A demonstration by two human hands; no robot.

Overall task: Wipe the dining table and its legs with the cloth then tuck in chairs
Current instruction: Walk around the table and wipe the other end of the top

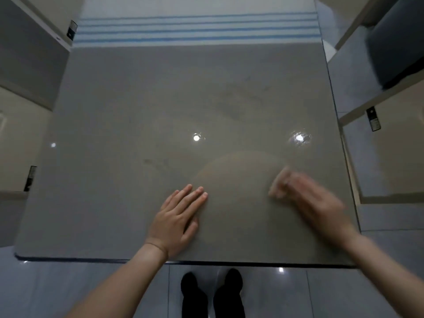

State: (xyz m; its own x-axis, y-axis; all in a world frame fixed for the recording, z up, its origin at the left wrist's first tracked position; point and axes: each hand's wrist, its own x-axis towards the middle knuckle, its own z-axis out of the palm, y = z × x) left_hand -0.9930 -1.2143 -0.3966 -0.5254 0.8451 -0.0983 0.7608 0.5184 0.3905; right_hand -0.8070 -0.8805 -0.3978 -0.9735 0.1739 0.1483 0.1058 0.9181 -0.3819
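Black shoes [212, 292] stand below the desk [137, 111] edge. My left hand [177, 220] lies flat on the glossy top, fingers [195, 195] spread and empty. My right hand [316, 200] is blurred; it seems to press the cloth [278, 183] to the near right of the desk. Soft and light, it should bunch easily, best held under a flat palm.

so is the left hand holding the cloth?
No, the left hand lies flat and empty on the table; the right hand has the cloth.
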